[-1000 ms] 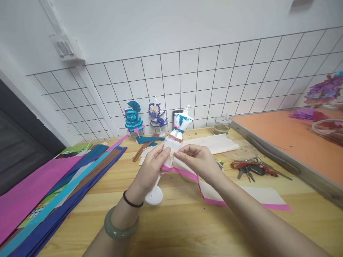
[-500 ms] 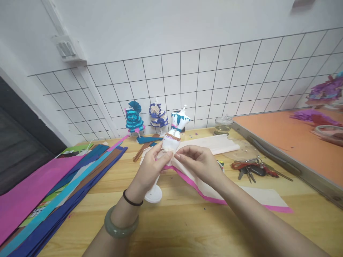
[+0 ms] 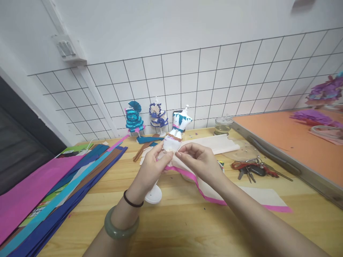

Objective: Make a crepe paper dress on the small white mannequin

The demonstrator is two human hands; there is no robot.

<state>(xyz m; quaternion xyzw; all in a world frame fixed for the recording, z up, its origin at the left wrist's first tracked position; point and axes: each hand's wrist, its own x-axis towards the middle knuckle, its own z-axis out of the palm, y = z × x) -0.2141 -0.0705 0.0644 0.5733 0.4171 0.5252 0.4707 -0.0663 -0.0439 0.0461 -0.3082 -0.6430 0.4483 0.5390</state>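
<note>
A small white dress form [image 3: 173, 144] with teal and brown paper trim leans to the right above the table, its round white base [image 3: 153, 194] tilted below. My left hand [image 3: 152, 162] is closed around its lower body, the thumb pressing paper against the front. My right hand [image 3: 199, 160] pinches the upper edge of a cream crepe paper strip [image 3: 184, 165] with a pink border, close to the left thumb. From there the strip runs down to the right, under my right forearm, and lies on the table. The pinched edge itself is partly hidden by my fingers.
Coloured crepe paper sheets [image 3: 66, 182] lie at the left. Two decorated dress forms, one turquoise [image 3: 134, 119] and one cream and purple [image 3: 158, 116], stand by the wall grid. Right of the strip are keys [image 3: 252, 169], a glass jar [image 3: 224, 125] and an orange board [image 3: 281, 132].
The dress form has shifted slightly to the right. The pink-edged strip now sags in a wavier curve near my right hand. Both hands keep their grip.
</note>
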